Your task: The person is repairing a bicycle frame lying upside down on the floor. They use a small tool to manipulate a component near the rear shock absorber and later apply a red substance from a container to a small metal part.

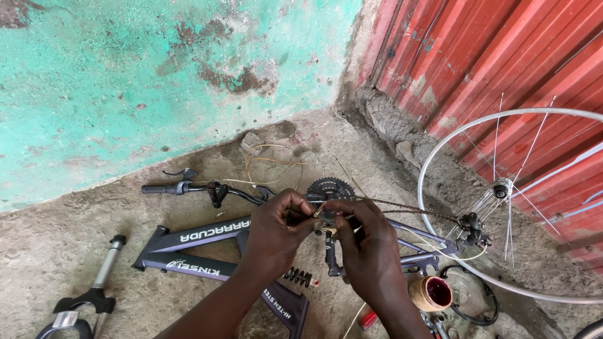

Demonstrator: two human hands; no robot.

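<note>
Left hand (pixel 276 227) and right hand (pixel 364 242) meet above the bike frame (pixel 188 242) | both pinch a small part (pixel 326 216), too tiny to identify, between fingertips | part sits just below the chainring (pixel 329 187) | rusty chain (pixel 408 207) runs from the chainring toward the wheel (pixel 502 188).

Rough concrete floor (pixel 75 251), grey-brown, pitted and dusty, meeting a wall at the rear along an uneven, crumbling edge. Lying flat on it: a dark purple bicycle frame (pixel 188 251) with a coil spring (pixel 300 276) at its middle. Just behind the frame, a black handlebar (pixel 188 188) with grip and brake lever. A suspension fork (pixel 88 295) rests at the near left, apart from the frame. Loose wire (pixel 270 162) is curled near the rear corner. To the right, a spoked wheel rim (pixel 502 201) stands on the floor. Beside it, a small tub with a dark red inside (pixel 432 293) sits next to a round black part (pixel 474 298).
</note>
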